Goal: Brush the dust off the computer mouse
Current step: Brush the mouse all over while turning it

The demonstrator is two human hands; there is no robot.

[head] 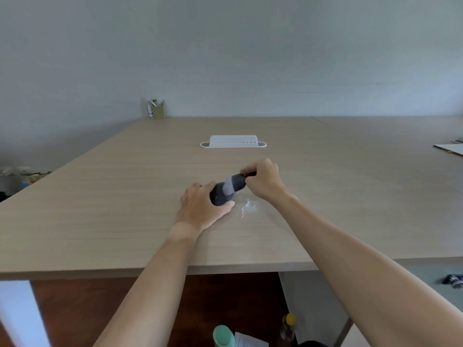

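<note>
A dark grey computer mouse (218, 196) is tilted up off the wooden table (125, 196), with my left hand (199, 209) gripping it from the left and below. My right hand (263, 180) holds a dark-handled brush (234, 184). The brush's grey bristles rest across the top right of the mouse. A small heap of white dust (248, 206) lies on the table just right of the mouse, under my right wrist. The brush handle is mostly hidden inside my right fist.
A white socket box (233, 142) is set into the table behind my hands. An olive pen holder (157, 110) stands at the back left corner. Papers (451, 147) lie at the right edge. A green-capped bottle (223, 336) and a yellow-capped bottle (288, 326) stand below the front edge.
</note>
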